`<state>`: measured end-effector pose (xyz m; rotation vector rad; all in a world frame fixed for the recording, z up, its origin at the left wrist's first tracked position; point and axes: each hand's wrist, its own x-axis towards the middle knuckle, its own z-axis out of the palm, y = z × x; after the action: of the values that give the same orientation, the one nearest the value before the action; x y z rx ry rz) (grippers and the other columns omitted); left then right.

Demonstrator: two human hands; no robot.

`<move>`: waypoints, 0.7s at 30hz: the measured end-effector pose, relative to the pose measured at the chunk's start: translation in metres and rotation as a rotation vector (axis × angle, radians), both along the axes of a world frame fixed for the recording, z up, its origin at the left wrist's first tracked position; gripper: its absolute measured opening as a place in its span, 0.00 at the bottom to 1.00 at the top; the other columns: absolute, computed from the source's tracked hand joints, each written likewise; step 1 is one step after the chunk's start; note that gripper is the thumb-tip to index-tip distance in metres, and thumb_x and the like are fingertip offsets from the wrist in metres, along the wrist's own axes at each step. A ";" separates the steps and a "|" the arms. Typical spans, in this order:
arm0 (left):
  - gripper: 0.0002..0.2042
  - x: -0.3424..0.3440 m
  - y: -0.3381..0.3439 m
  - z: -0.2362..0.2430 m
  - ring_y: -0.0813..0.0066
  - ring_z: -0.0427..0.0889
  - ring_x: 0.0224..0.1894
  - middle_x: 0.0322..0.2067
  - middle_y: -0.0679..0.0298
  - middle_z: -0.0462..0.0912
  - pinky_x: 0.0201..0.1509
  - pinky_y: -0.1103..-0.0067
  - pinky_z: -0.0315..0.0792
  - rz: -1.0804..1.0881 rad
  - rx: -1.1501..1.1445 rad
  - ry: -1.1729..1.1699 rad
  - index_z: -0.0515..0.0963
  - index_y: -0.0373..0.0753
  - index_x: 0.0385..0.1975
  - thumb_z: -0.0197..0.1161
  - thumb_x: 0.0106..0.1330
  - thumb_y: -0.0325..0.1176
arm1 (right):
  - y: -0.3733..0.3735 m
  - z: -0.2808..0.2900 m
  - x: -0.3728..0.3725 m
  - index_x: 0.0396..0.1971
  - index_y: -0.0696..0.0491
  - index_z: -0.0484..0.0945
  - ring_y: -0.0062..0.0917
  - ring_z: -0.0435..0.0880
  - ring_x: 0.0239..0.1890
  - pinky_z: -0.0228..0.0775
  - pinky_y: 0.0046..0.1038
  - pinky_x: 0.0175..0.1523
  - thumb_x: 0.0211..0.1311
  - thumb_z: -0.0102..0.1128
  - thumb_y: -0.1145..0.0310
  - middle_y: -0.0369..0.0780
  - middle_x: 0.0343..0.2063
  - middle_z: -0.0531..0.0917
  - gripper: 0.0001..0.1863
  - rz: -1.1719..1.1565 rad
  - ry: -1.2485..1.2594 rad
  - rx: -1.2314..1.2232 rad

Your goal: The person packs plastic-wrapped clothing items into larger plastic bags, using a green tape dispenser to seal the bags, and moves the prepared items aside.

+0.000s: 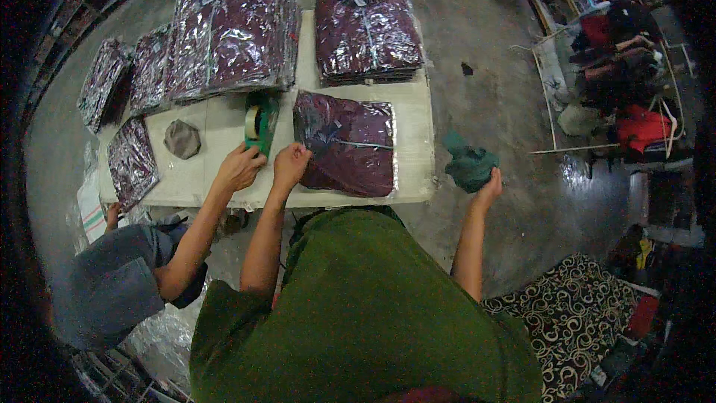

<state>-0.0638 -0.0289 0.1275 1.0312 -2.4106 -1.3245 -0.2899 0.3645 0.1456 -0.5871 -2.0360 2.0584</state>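
Head view: a bagged dark red garment (pixel 350 153) is laid flat at the front edge of a pale table (pixel 414 142), in clear shiny plastic. Its left edge is met by the left hand (pixel 289 169). The thumb and fingertips are brought close together there, but it cannot be told if any plastic is pinched. By the right hand (pixel 487 186), a crumpled dark green cloth (pixel 470 166) is gripped and held up past the table's right side.

Just left of the left hand, a green tape dispenser (pixel 257 128) with a pale roll is held by a co-worker's hand (pixel 240 169). Farther left, a small grey-brown cloth thing (pixel 181 139) is set on the table. Behind the bagged garment, a neat stack of bagged garments (pixel 369 37) is placed, and a taller stack (pixel 227 37) is piled to its left. Far to the right, clothes (pixel 615 67) are heaped on a white rack (pixel 556 123).
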 end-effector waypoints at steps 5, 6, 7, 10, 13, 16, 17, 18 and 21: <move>0.09 -0.047 0.042 0.160 0.51 0.80 0.26 0.22 0.54 0.80 0.29 0.64 0.73 -0.137 -0.386 0.018 0.79 0.40 0.27 0.63 0.52 0.38 | 0.020 0.024 0.027 0.48 0.62 0.75 0.31 0.77 0.50 0.67 0.33 0.56 0.63 0.53 0.61 0.43 0.48 0.78 0.21 -0.098 0.014 -0.142; 0.08 -0.059 0.056 0.160 0.52 0.80 0.26 0.22 0.54 0.80 0.29 0.63 0.73 -0.196 -0.461 0.050 0.78 0.40 0.28 0.63 0.52 0.37 | 0.033 0.018 0.028 0.47 0.61 0.75 0.32 0.77 0.51 0.67 0.34 0.56 0.63 0.52 0.61 0.43 0.48 0.78 0.20 -0.046 0.013 -0.119; 0.08 -0.074 0.073 0.156 0.52 0.81 0.26 0.22 0.54 0.80 0.29 0.62 0.74 -0.261 -0.536 0.086 0.78 0.40 0.28 0.63 0.52 0.36 | 0.056 0.003 0.024 0.46 0.60 0.76 0.32 0.77 0.51 0.67 0.34 0.56 0.63 0.52 0.61 0.43 0.48 0.78 0.19 -0.001 0.017 -0.096; 0.14 -0.095 0.142 0.130 0.54 0.81 0.29 0.25 0.55 0.81 0.31 0.60 0.73 -0.603 -0.454 0.196 0.78 0.43 0.42 0.61 0.58 0.39 | 0.053 0.000 0.017 0.45 0.59 0.76 0.33 0.78 0.48 0.68 0.35 0.54 0.63 0.51 0.59 0.42 0.45 0.80 0.19 0.057 0.003 -0.099; 0.14 -0.091 0.154 0.094 0.51 0.81 0.32 0.30 0.54 0.82 0.37 0.60 0.74 -0.745 -0.099 0.317 0.78 0.41 0.42 0.59 0.60 0.40 | 0.040 0.020 0.014 0.45 0.57 0.76 0.34 0.78 0.48 0.68 0.36 0.55 0.63 0.50 0.58 0.42 0.44 0.80 0.19 0.034 -0.019 -0.200; 0.12 -0.064 0.108 0.019 0.50 0.80 0.38 0.37 0.54 0.82 0.44 0.62 0.74 -0.589 0.038 0.115 0.78 0.38 0.40 0.59 0.62 0.39 | 0.007 0.072 0.027 0.48 0.57 0.74 0.35 0.78 0.50 0.68 0.36 0.56 0.64 0.50 0.57 0.41 0.46 0.79 0.20 0.243 -0.126 -0.321; 0.12 -0.044 0.083 -0.015 0.51 0.79 0.45 0.41 0.49 0.80 0.47 0.64 0.72 -0.420 0.032 0.132 0.78 0.35 0.41 0.58 0.62 0.35 | -0.002 0.091 0.034 0.50 0.57 0.73 0.35 0.78 0.51 0.68 0.35 0.57 0.65 0.50 0.57 0.40 0.47 0.79 0.21 0.346 -0.171 -0.358; 0.11 -0.020 0.056 -0.048 0.49 0.78 0.45 0.42 0.49 0.79 0.48 0.64 0.72 -0.324 -0.122 0.201 0.78 0.35 0.42 0.55 0.63 0.30 | -0.006 0.096 0.037 0.50 0.57 0.72 0.35 0.78 0.51 0.68 0.35 0.57 0.65 0.50 0.56 0.40 0.48 0.79 0.22 0.427 -0.145 -0.310; 0.14 0.037 0.021 -0.074 0.48 0.74 0.50 0.46 0.48 0.77 0.55 0.62 0.67 -0.013 -0.288 0.001 0.73 0.32 0.48 0.50 0.64 0.28 | -0.023 0.092 0.045 0.52 0.57 0.71 0.32 0.78 0.51 0.67 0.35 0.58 0.65 0.50 0.57 0.40 0.50 0.78 0.22 0.717 -0.094 -0.240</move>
<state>-0.0265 -0.0083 0.0538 0.9368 -2.5143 -0.9422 -0.2445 0.3420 0.2379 0.0499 -2.2964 2.7282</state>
